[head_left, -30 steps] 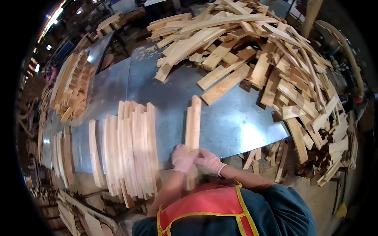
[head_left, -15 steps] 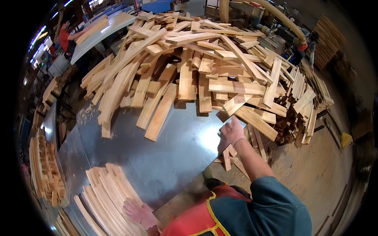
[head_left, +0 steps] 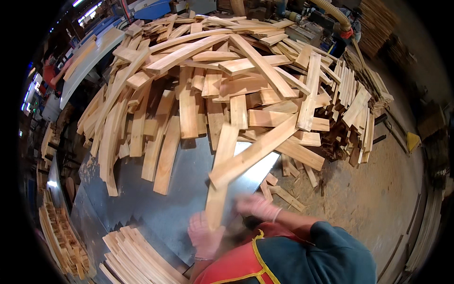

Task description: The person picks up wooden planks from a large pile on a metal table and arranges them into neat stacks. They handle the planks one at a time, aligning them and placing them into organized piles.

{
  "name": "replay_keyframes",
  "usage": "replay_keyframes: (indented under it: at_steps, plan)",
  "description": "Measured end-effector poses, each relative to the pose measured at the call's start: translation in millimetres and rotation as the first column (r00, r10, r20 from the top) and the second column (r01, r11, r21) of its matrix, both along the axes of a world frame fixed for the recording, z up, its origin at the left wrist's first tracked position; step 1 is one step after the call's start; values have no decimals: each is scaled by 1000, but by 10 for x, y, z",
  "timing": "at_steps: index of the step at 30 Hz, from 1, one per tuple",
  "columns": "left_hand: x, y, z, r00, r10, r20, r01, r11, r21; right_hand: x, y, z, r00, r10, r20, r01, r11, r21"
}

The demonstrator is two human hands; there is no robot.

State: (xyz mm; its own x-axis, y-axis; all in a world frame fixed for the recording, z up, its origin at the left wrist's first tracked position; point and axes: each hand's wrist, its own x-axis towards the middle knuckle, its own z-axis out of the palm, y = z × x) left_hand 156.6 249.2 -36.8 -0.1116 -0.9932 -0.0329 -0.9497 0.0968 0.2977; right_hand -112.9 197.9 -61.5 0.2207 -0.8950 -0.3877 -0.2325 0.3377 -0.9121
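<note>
My left hand (head_left: 204,236), in a pinkish glove, is closed on the near end of a pale wooden board (head_left: 216,199) at the near side of the metal table. This board points away from me toward the big pile. Another board (head_left: 255,152) lies slanting across it, its near left end resting over the held one. My right hand (head_left: 257,207), also gloved, is just right of the held board, over the table's near edge; its fingers are smeared by motion, and I see nothing in them. Beside my left forearm, a row of slats (head_left: 137,255) lies side by side.
A large jumbled pile of boards (head_left: 189,109) covers the far half of the metal table (head_left: 142,208). Offcuts (head_left: 288,196) lie on the floor to the right, near stacked wood (head_left: 362,118). A person (head_left: 51,73) stands at a far-left table; another is at the far right.
My left hand has left the row of slats and now grips a board. My right hand has come back from the pile's edge toward me. A slanting board now crosses the held one.
</note>
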Motion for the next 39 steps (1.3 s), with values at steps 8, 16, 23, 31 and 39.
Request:
replay_keyframes:
  at_steps: [8, 16, 23, 31, 39]
  plan:
    - [-192, -319, -169, 995, 75, 60, -91, 942, 323, -3320, -1963, -302, 285, -898, -336, 727, 431, -534]
    - [383, 319, 186, 523, 626, -579, -251, 762, 597, -1887, -1428, 147, 830, -323, -455, 77, 874, -480]
    - [975, 1176, -24, 754, 606, -252, -616, 787, 49, -552, -474, -585, 629, -490, 603, 208, 854, 477]
    - [1707, 2342, -83, 629, 740, 239, -738, 665, -119, 952, 401, -328, 840, -285, 462, -5, 847, 532]
    - [1732, 2050, -166, 810, 582, 70, -580, 813, -51, 2554, 1786, -329, 870, 393, 296, -482, 804, 349]
